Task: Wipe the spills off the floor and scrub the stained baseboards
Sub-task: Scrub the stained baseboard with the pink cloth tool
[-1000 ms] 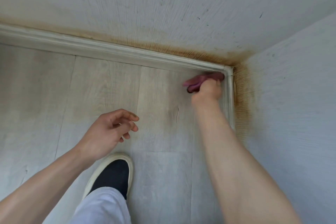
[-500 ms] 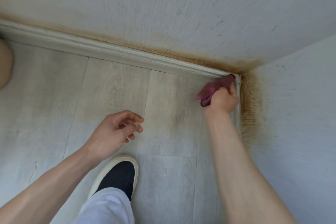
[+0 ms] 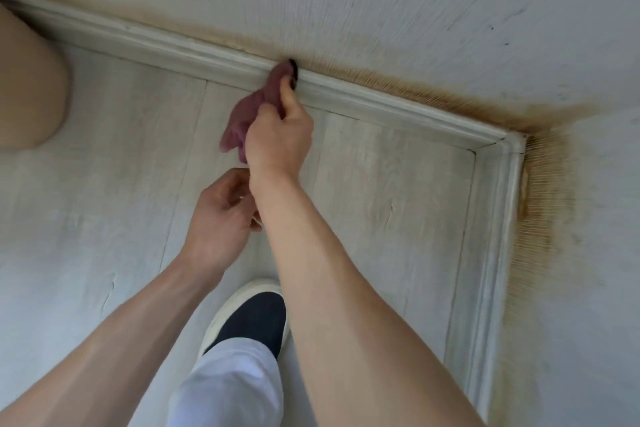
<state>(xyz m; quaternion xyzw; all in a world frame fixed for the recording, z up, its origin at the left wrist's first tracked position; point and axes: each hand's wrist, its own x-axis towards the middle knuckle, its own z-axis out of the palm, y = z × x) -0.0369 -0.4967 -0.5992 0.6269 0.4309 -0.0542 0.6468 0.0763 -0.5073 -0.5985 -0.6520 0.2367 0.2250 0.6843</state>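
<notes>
Crumpled mauve cloth point(image 3: 254, 111) pinched in my right hand point(image 3: 277, 135), its tip pressed on the white moulded baseboard point(image 3: 381, 100) along the far wall. Risk: loose tail dragging grime onto the pale plank floor point(image 3: 381, 184). Left hand point(image 3: 221, 215) loosely curled, idle.

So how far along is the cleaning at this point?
Done: the floor shows no obvious spills. In hand: the right hand holds a pink cloth against the far baseboard; the left hand holds nothing. Left: brown staining above both baseboards, heaviest near the corner.
</notes>
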